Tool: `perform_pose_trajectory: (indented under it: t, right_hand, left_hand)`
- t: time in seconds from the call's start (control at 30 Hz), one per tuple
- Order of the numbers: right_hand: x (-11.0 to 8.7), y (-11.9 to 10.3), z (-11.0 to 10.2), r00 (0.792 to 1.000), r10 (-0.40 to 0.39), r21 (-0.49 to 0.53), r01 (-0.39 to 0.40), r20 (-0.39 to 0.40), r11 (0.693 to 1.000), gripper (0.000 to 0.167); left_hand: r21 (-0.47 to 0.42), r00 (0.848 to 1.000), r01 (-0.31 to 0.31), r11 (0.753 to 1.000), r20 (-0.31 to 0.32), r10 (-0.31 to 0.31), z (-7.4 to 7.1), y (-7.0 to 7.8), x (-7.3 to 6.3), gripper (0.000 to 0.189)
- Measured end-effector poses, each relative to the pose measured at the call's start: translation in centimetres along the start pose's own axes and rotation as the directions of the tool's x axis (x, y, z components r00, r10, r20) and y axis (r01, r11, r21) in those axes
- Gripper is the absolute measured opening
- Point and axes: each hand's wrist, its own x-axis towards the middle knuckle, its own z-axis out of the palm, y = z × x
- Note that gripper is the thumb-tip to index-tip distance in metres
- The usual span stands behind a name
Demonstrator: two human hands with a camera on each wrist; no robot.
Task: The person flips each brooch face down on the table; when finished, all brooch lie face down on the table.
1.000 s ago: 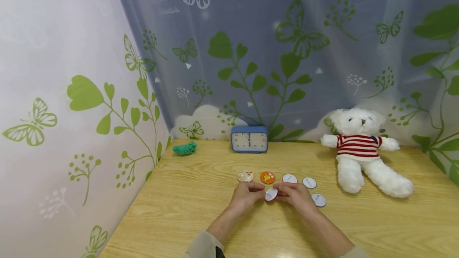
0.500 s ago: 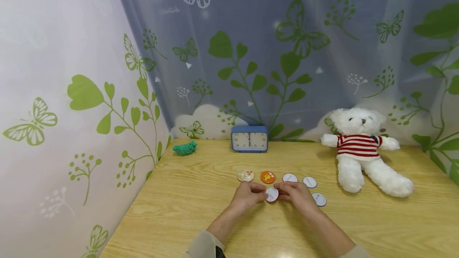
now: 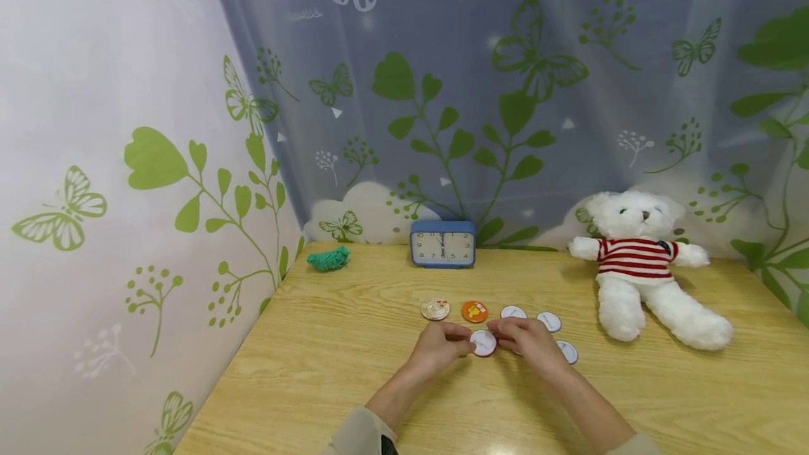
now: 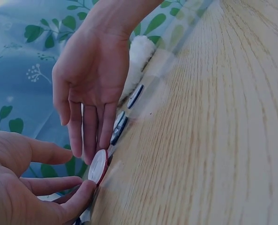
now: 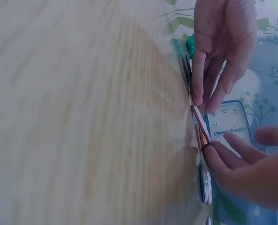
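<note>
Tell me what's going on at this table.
A person's left hand holds a round white-backed badge by one edge, and the right hand has its fingertips at the opposite edge. Beyond it, a patterned badge and an orange badge lie picture side up. To the right, other badges lie white side up.
</note>
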Motion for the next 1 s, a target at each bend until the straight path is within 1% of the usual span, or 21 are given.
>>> perform_pose_trajectory:
  t: [0.07,0.17,0.27,0.37,0.53,0.6,0.8,0.93,1.0]
  right_hand:
    - [0.0,-0.1,-0.2,1.000,0.001,0.017,-0.002,0.018,1.000,0.038]
    - [0.0,0.0,-0.5,0.999,-0.007,0.014,0.006,0.043,1.000,0.040]
    - [0.0,0.1,-0.6,0.999,-0.007,0.016,0.006,0.046,1.000,0.040]
    - [-0.1,0.2,-0.7,0.999,-0.002,0.015,0.002,0.039,1.000,0.040]
    - [0.0,0.4,-0.9,0.999,-0.010,0.019,0.009,0.039,1.000,0.041]
    - [0.0,0.3,-1.0,0.999,-0.013,0.020,0.013,0.037,1.000,0.040]
    - [0.5,0.3,-1.3,0.999,-0.024,0.053,0.022,0.023,0.998,0.040]
    - [0.8,0.1,-1.5,0.998,-0.025,0.082,0.020,0.064,0.996,0.047]
    - [1.0,0.1,-1.6,0.995,-0.027,0.085,0.019,0.097,0.996,0.051]
  left_hand:
    - [-0.007,1.000,0.008,1.000,0.000,-0.008,0.0,0.0,0.0,0.021]
    - [-0.008,1.000,0.011,1.000,-0.003,-0.011,0.1,0.1,0.0,0.022]
    - [-0.005,1.000,0.007,1.000,-0.002,-0.007,0.1,0.1,0.0,0.023]
    - [-0.003,1.000,-0.007,1.000,0.001,0.007,0.1,0.2,-0.1,0.024]
    - [-0.025,0.999,-0.040,0.999,0.004,0.040,0.0,0.3,0.1,0.025]
    - [-0.034,0.998,-0.055,0.998,0.002,0.055,0.0,0.2,0.3,0.025]
    - [-0.028,0.998,-0.067,0.997,-0.012,0.066,-0.4,0.2,1.0,0.025]
    - [-0.018,0.996,-0.082,0.996,-0.029,0.081,-0.6,0.4,1.7,0.024]
    - [-0.015,0.996,-0.084,0.996,-0.034,0.084,-0.8,0.5,2.0,0.024]
